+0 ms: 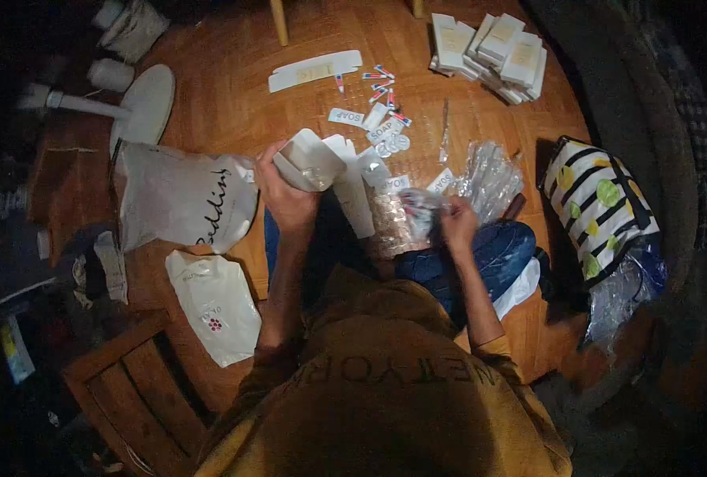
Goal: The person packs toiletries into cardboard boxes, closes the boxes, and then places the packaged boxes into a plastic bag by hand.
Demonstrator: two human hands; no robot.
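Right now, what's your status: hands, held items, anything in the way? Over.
Left hand gripping open white cardboard box. Right hand holding clear plastic packet, motion-blurred, contents unclear. White rectangular SOAP-printed packets close by; no clear obstruction.

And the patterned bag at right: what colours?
The bag: black and white stripes, yellow-green round motifs. Head view.

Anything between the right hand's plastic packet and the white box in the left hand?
Nothing visible clearly blocks the packet from the box. White card lies between them in view, apparently lower; depth is uncertain.
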